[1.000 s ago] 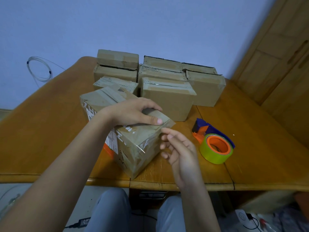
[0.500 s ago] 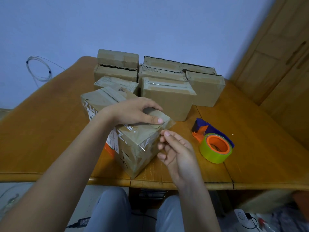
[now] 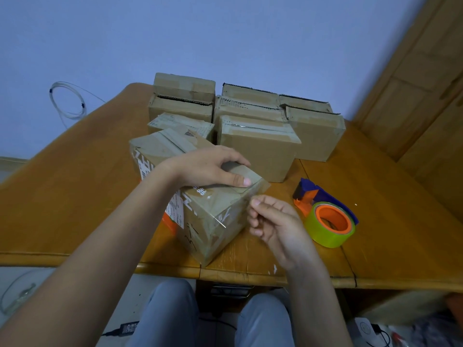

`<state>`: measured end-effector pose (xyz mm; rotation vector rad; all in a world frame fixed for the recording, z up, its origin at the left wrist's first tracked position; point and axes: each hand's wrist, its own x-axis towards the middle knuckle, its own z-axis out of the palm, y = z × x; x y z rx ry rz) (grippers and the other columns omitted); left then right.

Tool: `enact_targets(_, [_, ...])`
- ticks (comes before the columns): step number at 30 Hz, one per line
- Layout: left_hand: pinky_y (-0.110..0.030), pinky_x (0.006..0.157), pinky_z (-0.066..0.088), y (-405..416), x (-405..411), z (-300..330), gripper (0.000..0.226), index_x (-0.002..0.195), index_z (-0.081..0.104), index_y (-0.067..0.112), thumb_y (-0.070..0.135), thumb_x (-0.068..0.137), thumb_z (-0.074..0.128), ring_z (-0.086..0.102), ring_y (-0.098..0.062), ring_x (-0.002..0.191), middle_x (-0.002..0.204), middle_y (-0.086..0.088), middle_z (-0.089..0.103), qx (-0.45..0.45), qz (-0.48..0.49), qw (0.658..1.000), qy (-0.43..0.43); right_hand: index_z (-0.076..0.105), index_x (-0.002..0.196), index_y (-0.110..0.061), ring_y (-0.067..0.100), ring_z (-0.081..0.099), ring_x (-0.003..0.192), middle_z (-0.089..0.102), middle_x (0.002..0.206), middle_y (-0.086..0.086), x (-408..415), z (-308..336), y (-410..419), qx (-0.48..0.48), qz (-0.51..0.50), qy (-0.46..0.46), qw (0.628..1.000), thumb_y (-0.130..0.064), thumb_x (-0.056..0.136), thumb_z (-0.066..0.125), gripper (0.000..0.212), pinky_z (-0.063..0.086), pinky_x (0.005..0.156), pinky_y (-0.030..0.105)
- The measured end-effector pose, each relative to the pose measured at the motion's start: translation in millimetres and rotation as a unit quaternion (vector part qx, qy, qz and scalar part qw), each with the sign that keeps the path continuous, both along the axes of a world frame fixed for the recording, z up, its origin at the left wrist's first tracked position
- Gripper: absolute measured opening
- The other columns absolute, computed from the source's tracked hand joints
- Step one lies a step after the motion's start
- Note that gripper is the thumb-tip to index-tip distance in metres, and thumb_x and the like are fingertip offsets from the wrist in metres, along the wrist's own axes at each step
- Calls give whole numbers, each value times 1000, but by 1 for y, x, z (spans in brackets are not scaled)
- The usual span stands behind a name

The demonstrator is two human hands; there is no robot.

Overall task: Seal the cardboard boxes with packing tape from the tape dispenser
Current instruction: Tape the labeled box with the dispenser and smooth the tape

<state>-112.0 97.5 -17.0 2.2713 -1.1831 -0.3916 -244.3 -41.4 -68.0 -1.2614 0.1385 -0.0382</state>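
Wooden surface (image 3: 75, 196) carries a far stack of boxes (image 3: 258, 144); the near box (image 3: 200, 209) sits at the near edge, probably light, stiff at its edges. Left hand (image 3: 208, 169) presses flat on its top; right hand (image 3: 273, 221) pinches clear, clingy tape at its right corner. Tape dispenser (image 3: 325, 216) lies right, idle.

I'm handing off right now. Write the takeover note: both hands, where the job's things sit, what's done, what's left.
Left hand: rests on top of the near box, thumb along its front edge.
Right hand: fingers curled at the box's right corner; whether they pinch the clear tape end there is unclear.
Tape dispenser: lying on the table, right of the box, not held.
Done: tape runs across this box's top.
Left: press the tape end down; check the stacked boxes behind.
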Motion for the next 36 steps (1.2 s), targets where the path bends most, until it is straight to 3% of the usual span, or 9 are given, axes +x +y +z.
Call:
enact_targets(5, [-12, 89, 32, 0, -1, 1, 73, 135, 53, 23, 61, 72, 52, 44, -5, 117, 124, 12, 49, 4, 5, 1000, -6, 58, 69, -13, 7, 44, 53, 50, 57, -3, -4, 9, -13, -158, -1, 8, 987, -8, 94, 53, 26, 35, 48, 17])
enact_targets(9, [-9, 88, 30, 0, 1, 0, 72, 136, 51, 25, 61, 74, 51, 41, -3, 120, 131, 12, 48, 7, 5, 1000, -9, 61, 76, -11, 6, 49, 56, 54, 61, -4, -18, 2, -33, -205, -134, 0, 970, -8, 93, 53, 19, 38, 50, 16])
enact_targets(12, [-15, 90, 31, 0, 0, 0, 72, 136, 50, 27, 62, 74, 50, 40, -2, 119, 133, 13, 47, 8, 2, 1000, -13, 64, 93, -15, 1, 58, 67, 63, 79, -5, -16, -2, -37, -236, -218, -50, 946, -8, 92, 55, 11, 45, 57, 15])
enact_targets(17, [-21, 96, 30, 1, 1, -1, 71, 137, 50, 27, 63, 75, 51, 40, -2, 120, 133, 12, 48, 4, 1, 1000, -19, 55, 122, -25, 2, 60, 103, 62, 115, -9, 6, -11, -20, -222, -176, -72, 956, 1, 91, 56, 40, 49, 88, 23])
enact_targets(21, [-22, 96, 31, 1, 3, -3, 73, 136, 50, 29, 69, 75, 52, 41, -2, 119, 131, 13, 48, 5, 2, 1000, -25, 53, 125, -23, -9, 58, 101, 61, 113, -14, 11, -17, -6, -205, -158, -90, 962, 9, 90, 52, 48, 48, 82, 13])
enact_targets(26, [-21, 95, 32, 0, 5, -5, 72, 135, 51, 28, 67, 74, 53, 42, -2, 119, 131, 12, 49, -2, 2, 1000, -20, 51, 131, -19, 2, 61, 108, 65, 111, -10, 9, -22, -2, -198, -182, -91, 959, 12, 91, 48, 51, 48, 92, 18])
enact_targets(31, [-9, 88, 29, 1, 6, -5, 71, 134, 52, 29, 69, 76, 55, 40, -1, 118, 130, 14, 49, -7, 3, 1000, -20, 38, 142, -24, -9, 56, 110, 65, 112, -20, -1, -25, -2, -197, -172, -89, 961, 9, 95, 44, 58, 42, 90, 7])
enact_targets(34, [-6, 87, 27, 0, 6, -5, 71, 135, 51, 28, 69, 77, 55, 40, 0, 117, 130, 14, 49, 2, 0, 1000, -23, 49, 135, -23, -10, 60, 95, 69, 107, -16, -7, -24, -3, -257, -262, -137, 920, 3, 91, 48, 51, 41, 84, 4])
enact_targets(36, [-10, 89, 30, -1, 5, -4, 70, 135, 51, 26, 64, 77, 54, 41, -1, 118, 131, 12, 49, 4, -1, 1000, -21, 54, 130, -25, -1, 55, 113, 62, 120, -15, -13, -22, 1, -342, -298, -206, 867, -2, 83, 46, 54, 41, 96, 15])
